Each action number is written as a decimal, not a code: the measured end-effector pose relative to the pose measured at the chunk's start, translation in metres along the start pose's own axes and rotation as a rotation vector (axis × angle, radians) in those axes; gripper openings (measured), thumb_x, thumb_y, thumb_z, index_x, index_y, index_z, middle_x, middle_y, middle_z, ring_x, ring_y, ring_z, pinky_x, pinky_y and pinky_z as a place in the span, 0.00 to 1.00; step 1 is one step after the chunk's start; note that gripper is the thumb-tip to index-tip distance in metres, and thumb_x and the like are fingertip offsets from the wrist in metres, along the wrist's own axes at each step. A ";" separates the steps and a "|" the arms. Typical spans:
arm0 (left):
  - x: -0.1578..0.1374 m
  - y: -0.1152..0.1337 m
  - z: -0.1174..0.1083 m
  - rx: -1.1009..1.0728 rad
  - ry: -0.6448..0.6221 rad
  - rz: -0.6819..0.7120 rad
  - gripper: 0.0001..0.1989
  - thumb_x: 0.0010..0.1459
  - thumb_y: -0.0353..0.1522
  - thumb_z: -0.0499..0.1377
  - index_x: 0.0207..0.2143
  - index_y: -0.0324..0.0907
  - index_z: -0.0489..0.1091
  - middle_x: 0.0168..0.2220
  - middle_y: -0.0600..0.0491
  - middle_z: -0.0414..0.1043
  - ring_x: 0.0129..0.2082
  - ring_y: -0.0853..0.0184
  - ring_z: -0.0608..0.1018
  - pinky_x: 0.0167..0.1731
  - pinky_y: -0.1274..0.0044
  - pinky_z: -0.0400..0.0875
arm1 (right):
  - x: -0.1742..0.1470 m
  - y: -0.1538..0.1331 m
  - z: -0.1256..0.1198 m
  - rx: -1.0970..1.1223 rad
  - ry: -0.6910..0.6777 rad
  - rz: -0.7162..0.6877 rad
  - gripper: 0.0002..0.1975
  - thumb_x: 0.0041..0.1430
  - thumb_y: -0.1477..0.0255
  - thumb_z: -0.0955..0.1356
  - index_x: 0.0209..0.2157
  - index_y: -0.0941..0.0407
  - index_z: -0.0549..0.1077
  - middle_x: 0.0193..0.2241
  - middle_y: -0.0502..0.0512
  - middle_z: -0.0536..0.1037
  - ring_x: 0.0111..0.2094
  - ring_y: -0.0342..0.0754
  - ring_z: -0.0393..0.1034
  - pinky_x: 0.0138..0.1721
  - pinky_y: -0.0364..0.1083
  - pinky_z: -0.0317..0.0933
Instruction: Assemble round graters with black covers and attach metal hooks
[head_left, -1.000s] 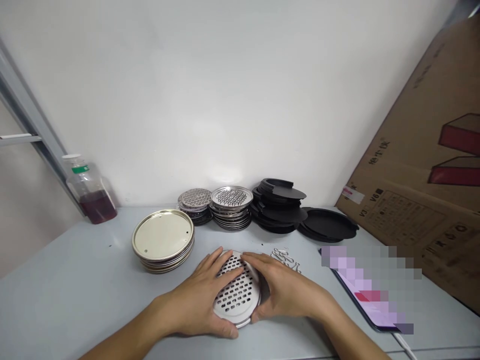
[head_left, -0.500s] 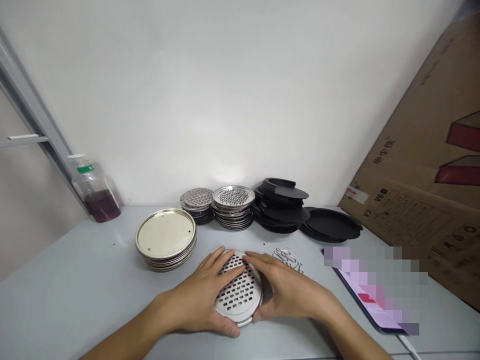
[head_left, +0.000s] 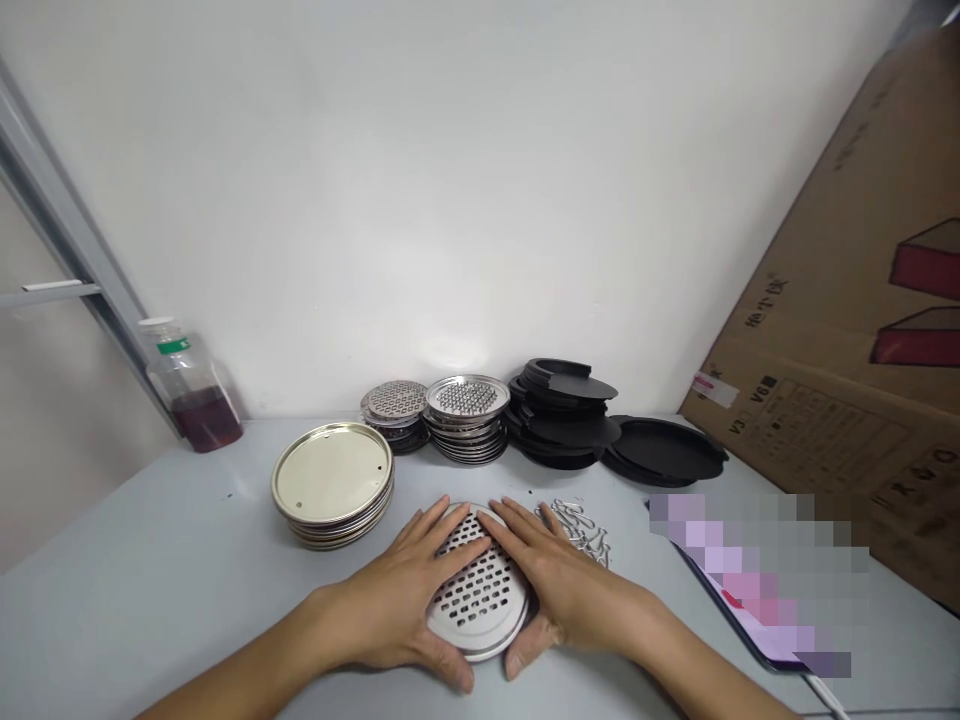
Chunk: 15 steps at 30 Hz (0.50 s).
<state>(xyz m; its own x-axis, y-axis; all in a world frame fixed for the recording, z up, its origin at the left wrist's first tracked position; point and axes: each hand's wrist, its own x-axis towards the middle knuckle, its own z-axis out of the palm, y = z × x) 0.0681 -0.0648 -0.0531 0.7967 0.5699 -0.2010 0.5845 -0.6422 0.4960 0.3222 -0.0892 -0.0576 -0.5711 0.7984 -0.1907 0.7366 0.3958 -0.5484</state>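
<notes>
A round, silver-white perforated metal plate (head_left: 480, 600) with rows of slots lies on the table in front of me. My left hand (head_left: 397, 590) rests on its left side, fingers spread over the slots and thumb at the near edge. From the right, my right hand (head_left: 570, 590) lays its spread fingertips on the top; its thumb points down beside the near right rim. Whatever lies under the plate is hidden. Just behind my right hand is a loose heap of small bent wire hooks (head_left: 577, 525), partly covered by the fingers.
Left stands a stack of gold-rimmed round lids (head_left: 332, 472). Along the wall are perforated discs (head_left: 396, 400), shiny grater discs (head_left: 468, 398), black round parts (head_left: 566, 425) and a black tray (head_left: 667, 450). A bottle (head_left: 202, 415), a phone (head_left: 739, 600) and a carton (head_left: 832, 370) flank them.
My right hand has spread its fingers further over the plate, and its thumb has come away from the rim. My left thumb has slid slightly nearer to me. The view has shifted a little.
</notes>
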 end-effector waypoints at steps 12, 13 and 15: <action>0.056 0.035 -0.056 0.121 0.632 0.226 0.22 0.60 0.40 0.63 0.56 0.45 0.69 0.59 0.46 0.67 0.60 0.58 0.68 0.60 0.63 0.64 | -0.013 -0.003 0.006 -0.023 0.127 -0.070 0.59 0.43 0.47 0.75 0.70 0.49 0.45 0.71 0.63 0.43 0.70 0.68 0.31 0.65 0.69 0.18; 0.075 0.042 -0.064 0.180 0.729 0.268 0.18 0.61 0.37 0.62 0.53 0.43 0.71 0.56 0.46 0.69 0.58 0.59 0.70 0.59 0.64 0.65 | -0.013 -0.003 0.006 -0.024 0.134 -0.069 0.58 0.43 0.47 0.75 0.69 0.49 0.46 0.70 0.64 0.44 0.70 0.68 0.31 0.65 0.69 0.18; 0.115 0.054 -0.079 0.330 0.888 0.328 0.14 0.63 0.34 0.61 0.51 0.41 0.72 0.54 0.45 0.71 0.56 0.58 0.70 0.58 0.63 0.66 | -0.013 -0.005 0.006 -0.025 0.139 -0.064 0.58 0.43 0.46 0.74 0.69 0.49 0.48 0.70 0.65 0.45 0.70 0.67 0.32 0.65 0.68 0.18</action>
<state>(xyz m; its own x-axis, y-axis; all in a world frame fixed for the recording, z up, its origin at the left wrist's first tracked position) 0.1790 0.0064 0.0171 0.6016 0.4289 0.6739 0.4767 -0.8697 0.1280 0.3240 -0.1039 -0.0573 -0.5629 0.8256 -0.0403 0.7099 0.4579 -0.5352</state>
